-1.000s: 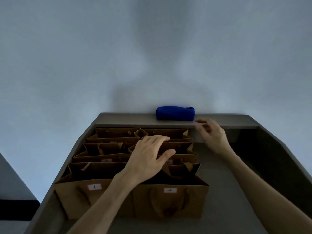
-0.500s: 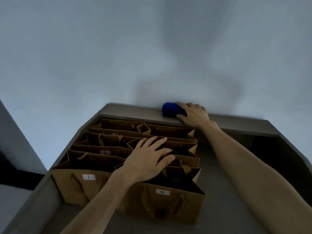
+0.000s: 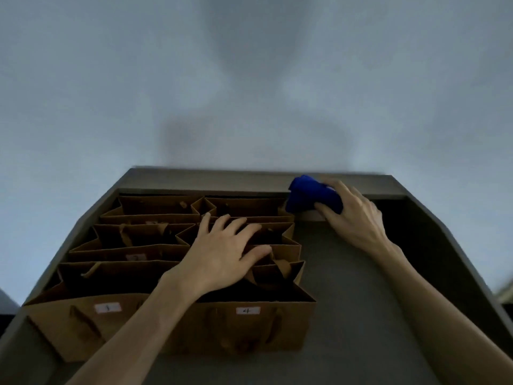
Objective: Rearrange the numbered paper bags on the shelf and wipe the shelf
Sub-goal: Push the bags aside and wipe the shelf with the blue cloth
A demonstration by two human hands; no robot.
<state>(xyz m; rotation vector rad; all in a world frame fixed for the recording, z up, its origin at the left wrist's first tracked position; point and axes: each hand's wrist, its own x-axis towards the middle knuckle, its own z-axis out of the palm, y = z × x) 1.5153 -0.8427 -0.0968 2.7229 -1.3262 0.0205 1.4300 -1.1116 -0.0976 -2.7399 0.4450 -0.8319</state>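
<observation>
Filling the lower two thirds of the frame is the grey shelf (image 3: 347, 287), its bare floor running down the right of centre and its raised back ledge crossing the middle of the picture below a pale wall (image 3: 111, 79).

The brown paper bags (image 3: 155, 245) stand packed in two columns on the left half of the shelf, mouths open upward. The nearest pair sits at the lower left and lower centre: the bag labelled 1 (image 3: 83, 329) on the left and the bag labelled 4 (image 3: 255, 326) touching it on the right. The labels on the bags behind are too blurred for me to read.

My left hand (image 3: 222, 257) lies at the centre of the frame, fingers spread and fairly straight, resting flat on the top edges of the right-column bags; it grips nothing.

My right hand (image 3: 352, 215) is at the right of centre, fingers and thumb curled round the blue cloth (image 3: 308, 195), which is bunched up at the front edge of the back ledge, just right of the rearmost bag.
</observation>
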